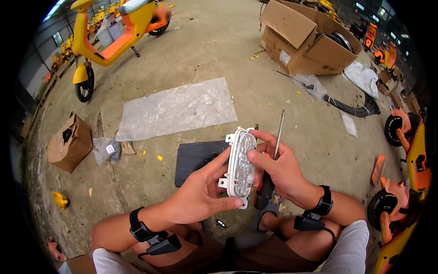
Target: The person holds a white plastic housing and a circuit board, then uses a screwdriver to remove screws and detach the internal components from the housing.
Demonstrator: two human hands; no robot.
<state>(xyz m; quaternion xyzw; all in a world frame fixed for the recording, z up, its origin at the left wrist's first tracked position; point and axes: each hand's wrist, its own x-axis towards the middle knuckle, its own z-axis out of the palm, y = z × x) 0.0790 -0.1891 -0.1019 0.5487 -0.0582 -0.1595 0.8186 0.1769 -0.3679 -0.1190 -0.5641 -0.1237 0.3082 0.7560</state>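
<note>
Lamp unit (pixel 241 170), with a white rim, mounting tabs and a clear faceted lens, held in both hands above the right edge of the black pad (pixel 188 160). The left hand (pixel 194 194) clasps the rim on the side toward the pad, its thumb pressed at the near end. The fingers of the right hand (pixel 285 171) are clamped on the far end and opposite side, with the thumb on the lens. A screwdriver (pixel 265 188) runs alongside the right hand, right of the pad, its shaft pointing away from the person; its exact hold is partly hidden. Beyond the pad, a translucent plastic sheet (pixel 180 109) lies on the concrete floor (pixel 269 98). Left of the pad stands a small carton (pixel 70 144); far beyond it to the right, a large open carton (pixel 299 45); far beyond to the left, a yellow scooter (pixel 109 50).
</note>
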